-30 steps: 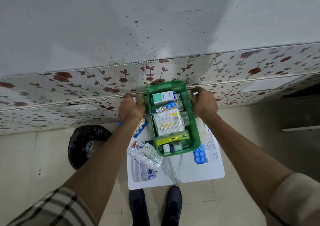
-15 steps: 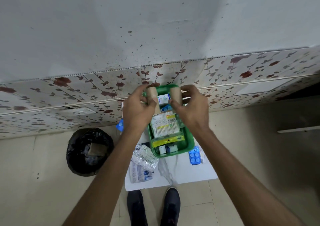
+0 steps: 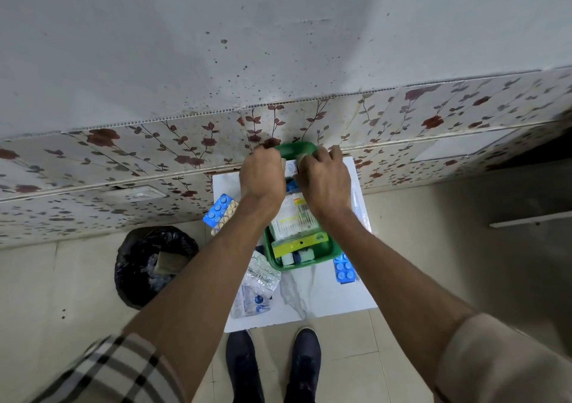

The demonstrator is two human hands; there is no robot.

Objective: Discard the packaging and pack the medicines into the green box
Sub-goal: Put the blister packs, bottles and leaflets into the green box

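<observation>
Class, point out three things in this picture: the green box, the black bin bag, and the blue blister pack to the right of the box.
green box (image 3: 328, 255): head view, near right wall.
black bin bag (image 3: 136, 260): head view, left rim.
blue blister pack (image 3: 344, 271): head view, centre of the strip.

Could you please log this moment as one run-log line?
left hand: over green box far end | right hand: same | grip: unclear | blister packs: outside

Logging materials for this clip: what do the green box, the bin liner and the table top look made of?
Green box: moulded plastic by its look, with a glossy rim and rounded corners.
Bin liner: thin black plastic film, crinkled and shiny.
Table top: smooth white surface with grey marble-like veining; whether stone or laminate cannot be told.
</observation>
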